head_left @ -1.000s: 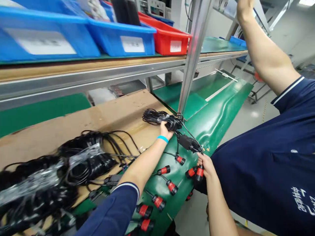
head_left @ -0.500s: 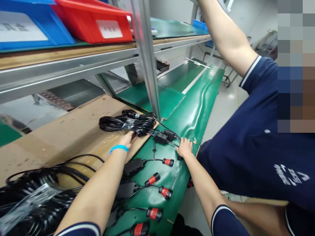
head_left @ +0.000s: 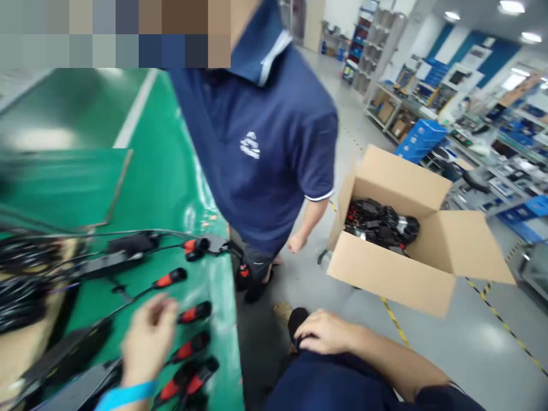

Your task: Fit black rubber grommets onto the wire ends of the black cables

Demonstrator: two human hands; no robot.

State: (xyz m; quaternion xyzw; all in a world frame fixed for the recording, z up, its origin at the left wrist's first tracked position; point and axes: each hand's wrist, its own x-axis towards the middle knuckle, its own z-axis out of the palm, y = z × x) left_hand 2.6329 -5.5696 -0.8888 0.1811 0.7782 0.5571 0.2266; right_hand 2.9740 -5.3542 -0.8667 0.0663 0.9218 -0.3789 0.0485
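My left hand (head_left: 148, 337), with a blue wristband, hovers over the green bench mat (head_left: 162, 188) with its fingers curled and blurred; nothing can be made out in it. Beside it lie red-and-black connectors (head_left: 194, 313) on black cables. Black boxes on the cables (head_left: 113, 265) lie farther back, and cable coils (head_left: 21, 302) sit on cardboard at the left. My right hand (head_left: 323, 332) rests at my dark clothing, fingers loosely bent and somewhat apart, holding nothing visible.
A person (head_left: 265, 131) in a navy shirt stands at the bench's far side edge. To the right, an open cardboard box (head_left: 394, 274) holds black cable bundles. Shelves (head_left: 396, 108) and a blue crate (head_left: 422, 140) stand behind.
The view has swung right, bringing the open box into sight. My left hand has left the cable coil, and my right hand has moved off the bench to my body.
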